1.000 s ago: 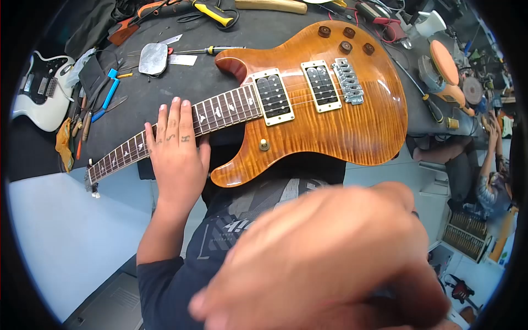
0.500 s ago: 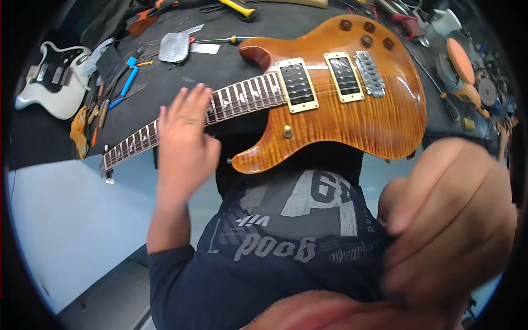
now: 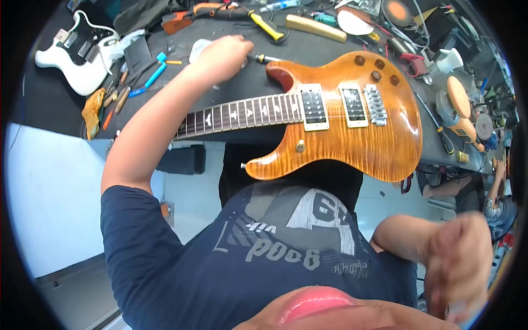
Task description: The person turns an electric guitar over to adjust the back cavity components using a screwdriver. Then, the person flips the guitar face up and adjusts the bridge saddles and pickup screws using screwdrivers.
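Observation:
An amber electric guitar (image 3: 330, 148) lies face up at the bench's front edge, its neck (image 3: 242, 114) pointing left. My left forearm crosses over the neck, covering its far end. Beyond the neck, my left hand (image 3: 226, 55) is curled down at the bench with fingertips mostly hidden; what it grips cannot be made out. A pale flat piece (image 3: 199, 50) shows partly behind this hand, and a screwdriver (image 3: 265, 58) lies just right of it. My right hand (image 3: 461, 250) is raised at lower right, apart from the guitar, blurred with fingers curled in; its contents are hidden.
A white guitar body (image 3: 74, 58) lies at left, near blue-handled and wooden-handled tools (image 3: 155, 74). Yellow-handled pliers (image 3: 268, 27) and a wooden piece (image 3: 316, 27) lie at the back. An orange polishing tool (image 3: 459, 99) and another screwdriver (image 3: 444, 140) lie right. Another person (image 3: 500, 209) is at far right.
My left hand has left the guitar neck and moved farther out over the bench, its spread fingers now curled. My right hand has moved down and away from the camera. The view has shifted.

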`<state>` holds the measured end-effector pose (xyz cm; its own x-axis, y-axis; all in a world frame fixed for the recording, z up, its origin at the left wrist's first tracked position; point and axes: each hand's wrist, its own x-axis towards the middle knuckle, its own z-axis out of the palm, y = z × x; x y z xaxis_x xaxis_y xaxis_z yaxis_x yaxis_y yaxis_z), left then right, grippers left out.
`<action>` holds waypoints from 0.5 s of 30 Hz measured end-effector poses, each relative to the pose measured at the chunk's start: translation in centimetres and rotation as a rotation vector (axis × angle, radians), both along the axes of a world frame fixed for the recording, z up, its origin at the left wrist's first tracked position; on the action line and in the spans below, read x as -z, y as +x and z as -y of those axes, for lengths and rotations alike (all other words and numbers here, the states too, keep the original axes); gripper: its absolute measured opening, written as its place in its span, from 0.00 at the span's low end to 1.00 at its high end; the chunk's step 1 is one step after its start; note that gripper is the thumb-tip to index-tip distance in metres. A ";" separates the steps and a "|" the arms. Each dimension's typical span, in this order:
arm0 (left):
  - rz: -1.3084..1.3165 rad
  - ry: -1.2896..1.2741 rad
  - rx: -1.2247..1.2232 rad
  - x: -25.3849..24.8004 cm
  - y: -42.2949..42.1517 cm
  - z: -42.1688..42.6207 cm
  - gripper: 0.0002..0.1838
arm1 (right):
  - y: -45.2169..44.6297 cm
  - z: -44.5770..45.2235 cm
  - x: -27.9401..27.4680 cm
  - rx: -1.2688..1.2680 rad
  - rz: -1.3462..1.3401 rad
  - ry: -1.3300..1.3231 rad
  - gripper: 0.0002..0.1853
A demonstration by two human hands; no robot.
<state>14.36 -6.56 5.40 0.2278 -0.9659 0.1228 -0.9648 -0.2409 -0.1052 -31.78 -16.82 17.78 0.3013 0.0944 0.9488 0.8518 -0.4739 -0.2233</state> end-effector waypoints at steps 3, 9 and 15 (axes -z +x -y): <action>0.082 0.093 0.031 0.1 0.7 1.2 0.07 | 2.0 -4.2 -3.1 -0.032 0.239 0.037 0.15; 0.163 -0.019 0.056 0.3 3.3 0.9 0.09 | -0.1 -7.8 -2.6 0.093 0.232 0.249 0.13; 0.093 0.013 -0.040 0.2 3.6 0.7 0.11 | 2.8 -5.6 -5.6 -0.226 0.358 0.032 0.15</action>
<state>17.97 -7.28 5.19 0.2540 -0.9580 0.1331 -0.9404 -0.2768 -0.1976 -28.94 -11.27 23.40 -0.0729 0.0889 0.9934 0.9599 -0.2643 0.0941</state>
